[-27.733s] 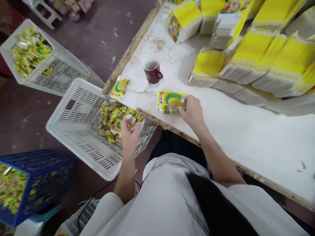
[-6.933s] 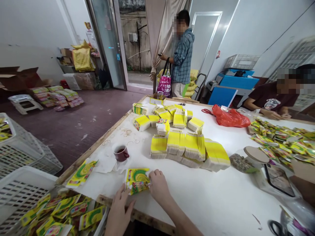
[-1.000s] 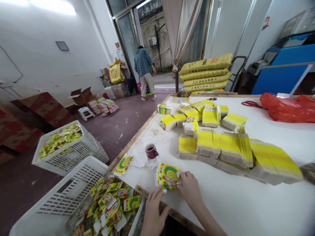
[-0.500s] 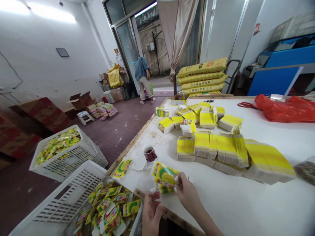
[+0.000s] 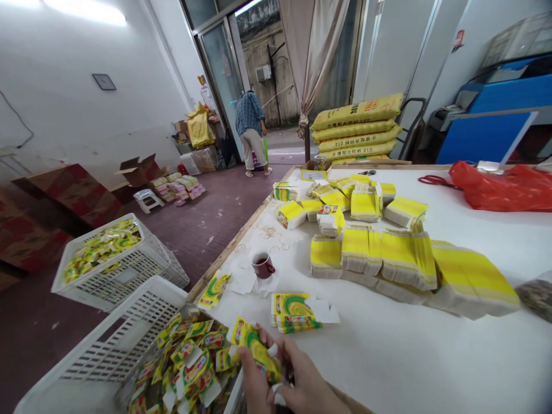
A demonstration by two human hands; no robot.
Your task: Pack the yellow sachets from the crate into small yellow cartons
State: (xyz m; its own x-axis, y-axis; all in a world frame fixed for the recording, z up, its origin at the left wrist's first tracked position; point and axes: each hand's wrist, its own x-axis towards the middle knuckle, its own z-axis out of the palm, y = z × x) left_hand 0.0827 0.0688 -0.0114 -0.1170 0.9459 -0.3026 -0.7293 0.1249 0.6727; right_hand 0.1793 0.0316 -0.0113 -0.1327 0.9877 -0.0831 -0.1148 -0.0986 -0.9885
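Both my hands are closed on one yellow-green printed carton (image 5: 255,349) at the table's near edge. My left hand (image 5: 255,382) grips its lower left side, thumb on the front. My right hand (image 5: 302,374) holds the right end, where white flaps stick out. Beyond them a small stack of flat cartons (image 5: 297,313) lies on the white table, white flaps to the right. Below and left of my hands, a white plastic crate (image 5: 107,339) holds many similar yellow cartons (image 5: 194,362).
A dark red mug (image 5: 263,265) of dark liquid stands near the table's left edge. Bundled yellow cartons (image 5: 366,250) are stacked across the middle. A red plastic bag (image 5: 504,187) lies at right. A second filled crate (image 5: 142,273) is on the floor. A person (image 5: 250,129) bends near the doorway.
My right hand has left the flat stack and come down to my left hand. A carton is now between both hands. The person in the doorway bends lower.
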